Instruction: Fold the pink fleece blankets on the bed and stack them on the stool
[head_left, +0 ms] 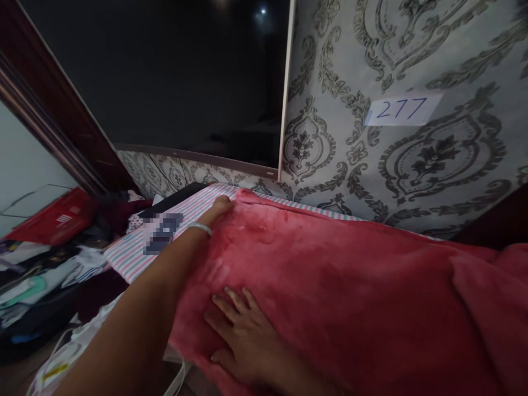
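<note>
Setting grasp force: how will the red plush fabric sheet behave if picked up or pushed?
Likely floppy: the red plush fabric sheet lies in soft, rounded folds at its right end. It may bunch when pushed, as it looks supple around the flat right hand. Probably not very slippery to grip, given its fuzzy-looking surface.

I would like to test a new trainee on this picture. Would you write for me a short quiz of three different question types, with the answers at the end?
1. Where on the red cloth is the left hand?
A) In the middle
B) At the far-left corner
C) At the far-right corner

2. True or false: the right hand lies on the red cloth with its fingers spread.

3. Fill in: the paper on the patterned wall carries the handwritten number ____.

Key:
1. B
2. True
3. 277
</note>
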Demonstrator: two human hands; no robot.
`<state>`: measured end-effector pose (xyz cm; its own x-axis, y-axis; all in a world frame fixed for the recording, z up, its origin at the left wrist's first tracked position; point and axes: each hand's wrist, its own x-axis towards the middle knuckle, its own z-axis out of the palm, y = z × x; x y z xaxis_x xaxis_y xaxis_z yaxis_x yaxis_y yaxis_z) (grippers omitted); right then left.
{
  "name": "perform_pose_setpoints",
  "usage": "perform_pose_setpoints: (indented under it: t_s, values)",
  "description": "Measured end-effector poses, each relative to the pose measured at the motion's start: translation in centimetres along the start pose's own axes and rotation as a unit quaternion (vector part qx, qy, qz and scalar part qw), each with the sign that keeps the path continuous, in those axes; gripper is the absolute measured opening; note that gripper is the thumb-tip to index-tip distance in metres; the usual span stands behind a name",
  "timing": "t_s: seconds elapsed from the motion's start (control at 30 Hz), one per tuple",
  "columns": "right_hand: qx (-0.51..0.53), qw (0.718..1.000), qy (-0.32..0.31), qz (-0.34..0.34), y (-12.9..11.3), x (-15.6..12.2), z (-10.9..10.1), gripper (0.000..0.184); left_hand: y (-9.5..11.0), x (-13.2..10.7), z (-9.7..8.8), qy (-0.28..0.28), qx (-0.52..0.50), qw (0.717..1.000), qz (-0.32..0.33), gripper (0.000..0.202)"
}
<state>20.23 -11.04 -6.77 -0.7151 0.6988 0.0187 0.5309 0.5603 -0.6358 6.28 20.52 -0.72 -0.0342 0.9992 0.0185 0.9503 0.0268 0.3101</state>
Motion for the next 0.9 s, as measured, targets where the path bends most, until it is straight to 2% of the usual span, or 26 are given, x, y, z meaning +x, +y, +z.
perform_pose_setpoints:
  t_s: [0.13, 0.27, 0.37, 0.4, 0.47, 0.53, 0.6, 0.73, 0.9]
  values:
    - [0.008, 1.0, -0.008, -0.005, -0.1, 0.0, -0.2, 0.067, 0.1, 0.9, 0.4, 0.046, -0.013, 0.999, 0.014, 0.031]
    - [0.002, 1.0, -0.011, -0.006, -0.1, 0.0, -0.4, 0.066, 0.4, 0.6, 1.4, 0.046, -0.006, 0.999, 0.012, 0.024]
    - [0.008, 1.0, 0.004, -0.005, -0.1, 0.0, -0.3, 0.066, 0.7, -0.4, 1.7, 0.068, -0.003, 0.997, 0.029, 0.036]
    - [0.011, 1.0, 0.011, -0.005, -0.1, -0.1, -0.2, 0.066, 0.7, -0.9, 1.8, 0.079, -0.001, 0.996, 0.049, 0.041]
    - [0.014, 1.0, 0.024, -0.008, 0.0, -0.1, 0.1, 0.066, 0.6, -2.0, 2.2, 0.097, 0.024, 0.987, 0.129, 0.049]
    - [0.01, 0.999, 0.029, -0.015, 0.1, -0.2, 0.3, 0.066, 0.1, -3.0, 3.2, 0.089, 0.079, 0.968, 0.221, 0.055]
    - [0.004, 0.999, 0.03, -0.016, 0.2, -0.2, 0.5, 0.065, -0.6, -4.0, 4.6, 0.061, 0.134, 0.95, 0.275, 0.059]
    - [0.002, 1.0, 0.028, 0.001, 0.3, -0.1, 0.4, 0.066, -1.2, -5.1, 6.4, 0.019, 0.155, 0.947, 0.281, 0.06]
    - [-0.022, 1.0, 0.015, -0.002, 0.1, 0.1, 0.2, 0.065, -0.8, -5.3, 5.3, -0.005, 0.163, 0.952, 0.258, 0.061]
